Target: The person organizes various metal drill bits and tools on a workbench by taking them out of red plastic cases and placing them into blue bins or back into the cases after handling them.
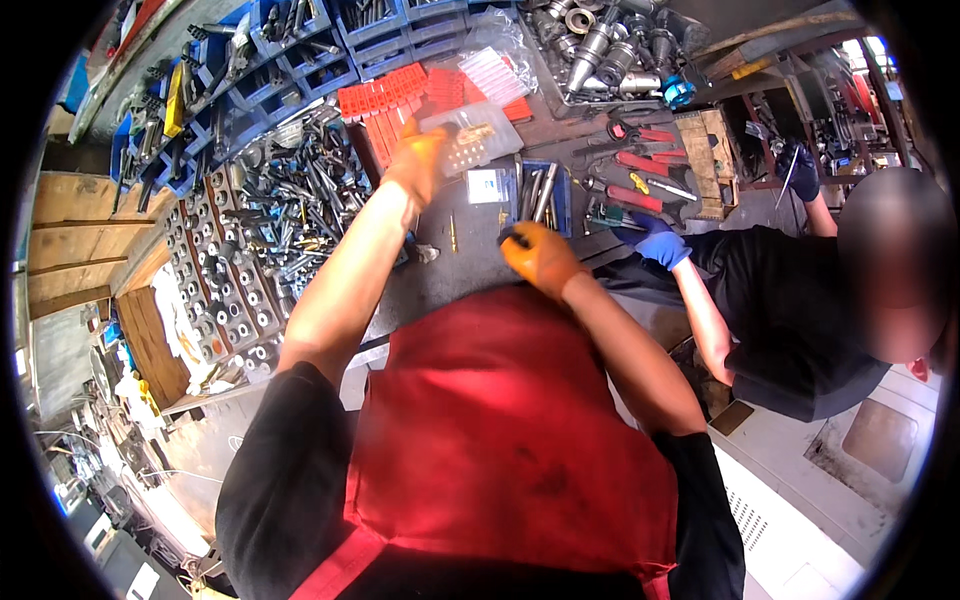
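My left hand point(415, 165), in an orange glove, grips the left edge of a clear plastic case point(495, 150). Small brass-coloured pieces lie inside the case, along with rows of pale round spots. My right hand point(545, 258), also orange-gloved, is closed low over the bench, just in front of a small blue bin point(563, 200) of metal cutting tools. Something dark shows at its fingertips; whether it is a held piece or soiled glove I cannot tell. Between the hands lie a thin gold-coloured bit point(453, 233) and a small clear box with a white label point(488, 187).
Red plastic cases point(385, 100) lie behind my left hand. Loose cutters point(310, 190) heap up at left beside a rack of collets point(215, 265). Blue bins point(290, 60) and tool holders point(600, 50) stand at the back. Red-handled pliers point(645, 160) lie right, near a blue-gloved co-worker point(780, 290).
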Motion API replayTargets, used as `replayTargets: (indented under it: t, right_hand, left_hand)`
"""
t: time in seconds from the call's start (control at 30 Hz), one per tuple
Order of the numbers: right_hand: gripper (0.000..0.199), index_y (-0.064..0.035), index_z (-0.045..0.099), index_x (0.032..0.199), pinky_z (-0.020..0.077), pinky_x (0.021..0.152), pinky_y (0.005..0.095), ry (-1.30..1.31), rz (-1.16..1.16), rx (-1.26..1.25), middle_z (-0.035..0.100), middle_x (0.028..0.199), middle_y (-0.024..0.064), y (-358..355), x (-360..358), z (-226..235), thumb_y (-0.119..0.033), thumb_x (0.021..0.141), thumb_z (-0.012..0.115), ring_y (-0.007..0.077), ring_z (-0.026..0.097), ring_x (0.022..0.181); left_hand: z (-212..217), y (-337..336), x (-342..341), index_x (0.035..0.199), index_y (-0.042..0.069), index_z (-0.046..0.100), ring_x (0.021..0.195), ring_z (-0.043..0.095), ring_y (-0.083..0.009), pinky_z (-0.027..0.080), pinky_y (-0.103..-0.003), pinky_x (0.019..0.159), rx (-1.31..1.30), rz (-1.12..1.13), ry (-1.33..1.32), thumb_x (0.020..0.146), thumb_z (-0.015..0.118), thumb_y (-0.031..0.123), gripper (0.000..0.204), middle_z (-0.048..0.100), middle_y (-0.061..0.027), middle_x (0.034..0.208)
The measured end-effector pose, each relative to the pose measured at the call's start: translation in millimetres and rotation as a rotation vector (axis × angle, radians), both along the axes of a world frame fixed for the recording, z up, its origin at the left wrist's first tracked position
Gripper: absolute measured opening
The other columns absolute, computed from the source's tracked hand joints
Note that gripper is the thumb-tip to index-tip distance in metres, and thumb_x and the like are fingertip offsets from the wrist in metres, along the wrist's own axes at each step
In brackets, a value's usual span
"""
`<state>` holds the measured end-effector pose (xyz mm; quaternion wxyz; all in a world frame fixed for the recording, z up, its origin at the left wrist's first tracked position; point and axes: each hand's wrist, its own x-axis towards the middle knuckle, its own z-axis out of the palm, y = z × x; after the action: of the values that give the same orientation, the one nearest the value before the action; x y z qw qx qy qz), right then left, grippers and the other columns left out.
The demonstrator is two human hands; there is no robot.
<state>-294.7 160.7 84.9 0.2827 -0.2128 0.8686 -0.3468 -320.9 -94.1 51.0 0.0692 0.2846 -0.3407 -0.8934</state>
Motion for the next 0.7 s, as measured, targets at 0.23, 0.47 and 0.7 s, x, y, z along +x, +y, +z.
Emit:
replayTargets:
  t: [0.23, 0.47, 0.7]
  right_hand:
    - [0.042, 0.0013, 0.06, 0.109, 0.054, 0.084, 0.044, 0.176, 0.25, 0.471, 0.07, 0.101, 0.0221, -106, 16, -41, -0.033, 0.087, 0.067, 0.035, 0.068, 0.1]
    - [0.035, 0.0, 0.059, 0.117, 0.0556, 0.082, 0.0404, 0.135, 0.201, 0.564, 0.071, 0.106, 0.017, -122, 22, -54, -0.018, 0.087, 0.064, 0.032, 0.07, 0.099]
    - [0.024, -0.0026, 0.066, 0.106, 0.0497, 0.071, 0.0319, -0.274, -0.165, -0.365, 0.068, 0.087, 0.0081, -42, -13, 27, -0.016, 0.086, 0.062, 0.0168, 0.062, 0.076]
  left_hand:
    - [-25, 13, -36, 0.132, 0.002, 0.052, 0.107, 0.06, -0.0245, 0.045, -0.031, 0.092, -1.107, -0.222, -0.258, 0.087, 0.054, 0.002, 0.045, 0.063, -0.0169, 0.115]
    - [-35, 15, -39, 0.135, 0.009, 0.051, 0.107, 0.059, -0.0372, 0.048, -0.042, 0.094, -1.475, -0.186, -0.305, 0.079, 0.065, 0.011, 0.058, 0.056, -0.0224, 0.12]
    - [52, 10, 1, 0.128, 0.003, 0.059, 0.091, 0.063, -0.0216, 0.051, -0.034, 0.084, -1.117, -0.202, 0.154, 0.084, 0.067, 0.021, 0.048, 0.067, -0.0102, 0.108]
